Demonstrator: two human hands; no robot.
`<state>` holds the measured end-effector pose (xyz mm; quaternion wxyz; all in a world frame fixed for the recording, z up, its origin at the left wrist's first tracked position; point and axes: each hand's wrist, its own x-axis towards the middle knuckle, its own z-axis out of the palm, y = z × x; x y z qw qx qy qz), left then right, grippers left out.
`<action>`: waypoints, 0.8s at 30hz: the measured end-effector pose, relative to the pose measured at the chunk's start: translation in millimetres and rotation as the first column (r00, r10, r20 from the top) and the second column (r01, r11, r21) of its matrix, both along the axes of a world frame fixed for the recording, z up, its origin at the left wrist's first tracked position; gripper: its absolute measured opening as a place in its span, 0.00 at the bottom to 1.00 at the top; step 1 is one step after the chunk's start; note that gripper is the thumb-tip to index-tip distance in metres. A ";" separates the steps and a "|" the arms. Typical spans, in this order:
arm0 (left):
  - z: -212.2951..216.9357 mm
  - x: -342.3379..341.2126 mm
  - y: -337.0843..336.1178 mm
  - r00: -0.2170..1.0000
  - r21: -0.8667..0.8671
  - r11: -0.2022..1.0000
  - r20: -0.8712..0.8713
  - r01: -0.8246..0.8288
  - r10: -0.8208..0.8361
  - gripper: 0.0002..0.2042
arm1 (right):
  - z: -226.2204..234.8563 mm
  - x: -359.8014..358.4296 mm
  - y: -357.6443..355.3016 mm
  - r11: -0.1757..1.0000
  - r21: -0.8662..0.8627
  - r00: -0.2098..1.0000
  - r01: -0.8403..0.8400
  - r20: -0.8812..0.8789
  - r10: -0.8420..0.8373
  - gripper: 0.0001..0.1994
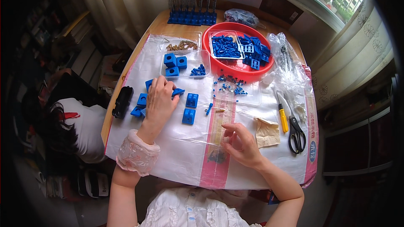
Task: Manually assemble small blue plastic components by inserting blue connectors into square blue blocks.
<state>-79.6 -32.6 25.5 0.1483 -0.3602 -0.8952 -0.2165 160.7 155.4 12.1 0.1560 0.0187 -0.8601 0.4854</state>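
Note:
My left hand [160, 102] is bent over the left side of the sheet-covered table, with a small blue plastic piece [178, 92] pinched between thumb and fingers. Partly under it and beside it lie blue blocks with round holes [142, 99]. Just to its right, two blue plastic housings [189, 116] sit one behind the other. My right hand [243, 146] hovers low over the pink stripe of the sheet, fingers loosely bent and apart, holding nothing. Ahead of it lie a small blue pin [209, 109] and a thin brass-coloured piece [220, 110].
Behind are clear trays with brass pieces [182, 45] and blue blocks [170, 59], and a red basin [209, 63] of blue parts. Small fittings [229, 87] lie scattered. A yellow-handled tool [283, 118], scissors [297, 136] and cloth [267, 133] lie right; a black case [123, 102] left.

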 end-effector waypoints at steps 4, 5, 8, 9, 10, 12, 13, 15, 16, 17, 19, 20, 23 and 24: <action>4.7 4.5 1.1 0.999 0.005 1.000 -0.042 0.001 -0.001 0.10 | 2.7 -0.3 -1.2 1.000 -0.019 1.000 0.006 0.018 -0.005 0.24; 5.4 5.0 1.2 0.999 0.005 1.000 -0.053 -0.001 0.001 0.10 | 3.0 -0.3 -1.1 1.000 -0.017 1.000 0.005 0.018 -0.005 0.24; 8.8 6.0 1.1 0.994 0.023 1.000 -0.108 0.019 -0.016 0.10 | 2.8 -0.6 -0.9 1.000 -0.019 1.000 0.003 0.018 -0.003 0.24; 8.8 5.4 1.4 0.993 0.044 0.999 -0.112 0.029 -0.024 0.10 | 2.3 -0.8 -0.7 1.000 -0.021 1.000 0.002 0.018 -0.002 0.24; 8.7 4.5 1.7 0.993 0.067 0.997 -0.116 0.041 -0.033 0.10 | 1.4 -0.7 -0.4 1.000 -0.011 1.000 0.003 0.011 -0.003 0.24; 11.0 3.8 2.0 0.998 0.159 0.986 0.031 0.050 -0.055 0.10 | -0.5 -0.5 0.3 1.000 0.009 1.000 0.005 -0.001 -0.005 0.26; 14.7 4.3 2.1 0.981 0.223 0.974 0.180 0.036 -0.077 0.09 | -1.1 -0.4 0.7 1.000 0.011 1.000 0.005 -0.005 -0.005 0.26; 18.8 2.9 1.7 0.926 0.317 0.948 0.352 0.018 -0.135 0.09 | -1.7 -0.3 1.3 1.000 0.015 1.000 0.005 -0.011 -0.004 0.26; 20.5 0.0 -0.8 0.912 0.349 0.937 0.377 0.023 -0.163 0.10 | -0.6 -0.2 0.8 1.000 0.003 1.000 0.003 -0.001 -0.003 0.25; 21.4 -3.2 -3.3 0.896 0.382 0.924 0.401 0.027 -0.192 0.11 | 1.4 0.2 0.0 1.000 -0.009 1.000 0.002 0.008 -0.002 0.25; 19.3 -11.2 -7.9 0.828 0.456 0.890 0.497 0.006 -0.260 0.10 | 1.9 0.5 -0.6 1.000 -0.016 1.000 -0.001 0.018 0.002 0.24; 18.7 -14.1 -9.4 0.789 0.491 0.871 0.539 -0.009 -0.296 0.09 | 1.1 0.5 -0.4 1.000 -0.012 1.000 -0.003 0.018 0.004 0.24; 19.4 -18.2 -11.0 0.758 0.499 0.865 0.583 -0.051 -0.292 0.09 | 1.2 0.6 -0.6 1.000 -0.001 1.000 -0.008 0.003 0.008 0.24; 18.0 -19.5 -10.5 0.772 0.517 0.854 0.567 -0.062 -0.288 0.07 | 1.3 0.5 -0.7 1.000 0.002 1.000 -0.009 -0.004 0.009 0.24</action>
